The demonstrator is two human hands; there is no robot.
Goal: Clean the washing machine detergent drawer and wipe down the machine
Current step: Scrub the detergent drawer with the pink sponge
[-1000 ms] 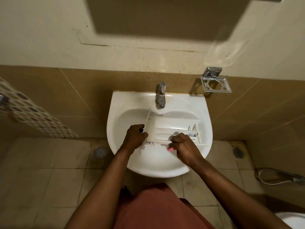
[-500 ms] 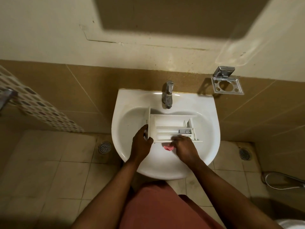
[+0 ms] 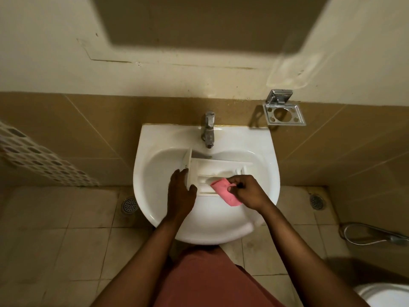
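Observation:
A white plastic detergent drawer (image 3: 212,167) lies across the bowl of a white sink (image 3: 155,156), its front panel at the left. My left hand (image 3: 180,192) grips the drawer's front-left corner, thumb on its near edge. My right hand (image 3: 245,192) pinches a pink cloth (image 3: 223,191) over the drawer's near compartments. The cloth hangs down past the drawer's near edge. My right hand hides the drawer's right end.
A chrome tap (image 3: 208,129) stands at the back of the sink, with no water seen running. A chrome soap holder (image 3: 284,111) is on the wall to the right. Floor drains (image 3: 129,204) sit at both sides. A hose (image 3: 371,235) and toilet rim (image 3: 385,294) are at the right.
The pink cloth was mostly hidden under my right hand; it is now lifted into view over the drawer. My left hand stays on the drawer's front. The camera has shifted slightly.

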